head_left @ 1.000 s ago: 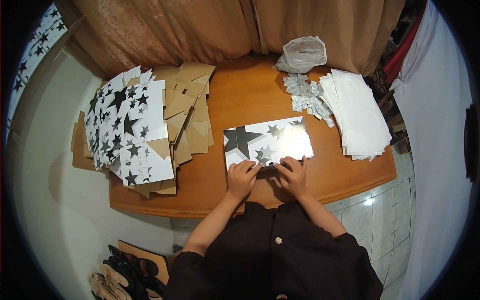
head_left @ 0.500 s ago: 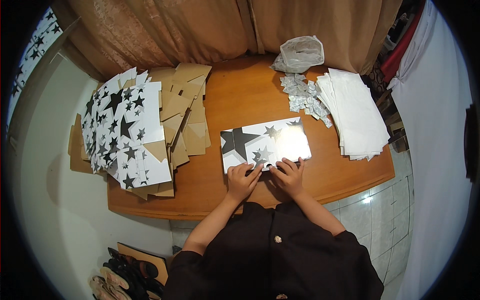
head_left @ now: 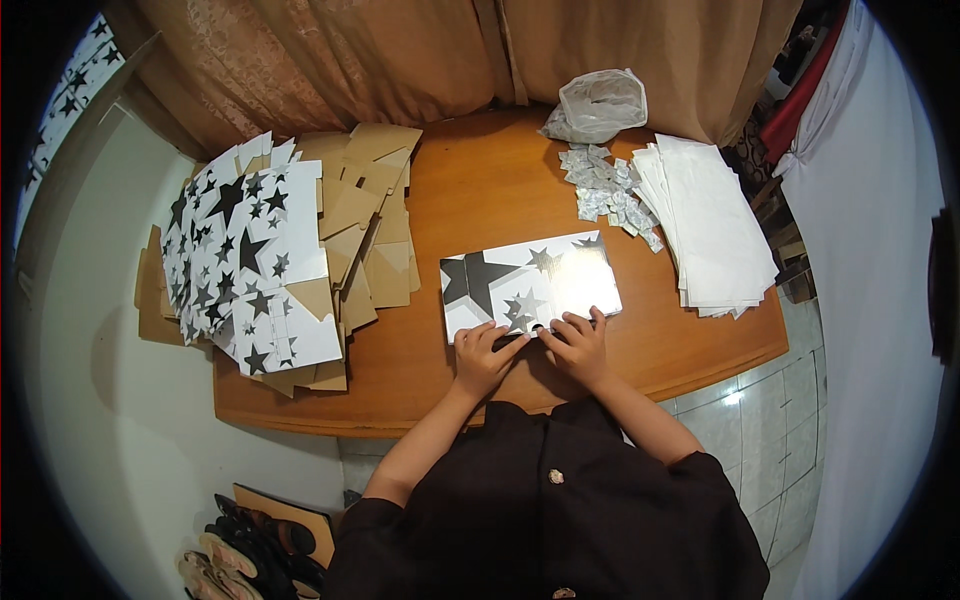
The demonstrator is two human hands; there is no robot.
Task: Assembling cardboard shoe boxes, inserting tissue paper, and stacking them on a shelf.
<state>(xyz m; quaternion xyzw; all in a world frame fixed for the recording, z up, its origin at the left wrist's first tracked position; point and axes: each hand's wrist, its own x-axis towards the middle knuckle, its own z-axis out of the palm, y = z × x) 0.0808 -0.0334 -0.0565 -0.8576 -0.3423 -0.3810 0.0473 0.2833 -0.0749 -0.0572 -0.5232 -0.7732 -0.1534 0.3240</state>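
A closed flat cardboard box (head_left: pixel 575 265), white with black and grey stars, lies in front of me on the table. My left hand (head_left: pixel 482 360) rests at the left part of its near edge, fingers spread over the lid's rim. Over the right part of that edge, my right hand (head_left: pixel 578 350) has its fingers stretched out and apart. The inner fingertips of both hands come close together beside a small dark notch at the middle of the near edge. My palms hide part of the box's front side.
Stacked flat star-printed cardboard blanks (head_left: pixel 300 210) and brown ones (head_left: pixel 385 235) cover the left of the wooden table (head_left: pixel 480 180). At the right lie small silvery packets (head_left: pixel 605 190), a clear plastic bag (head_left: pixel 605 105) and white sheets (head_left: pixel 710 230). Shoes (head_left: pixel 255 550) stand lower left.
Both hands stay on the box's near edge, with only a slight shift of the fingers. The box has not visibly moved on the table.
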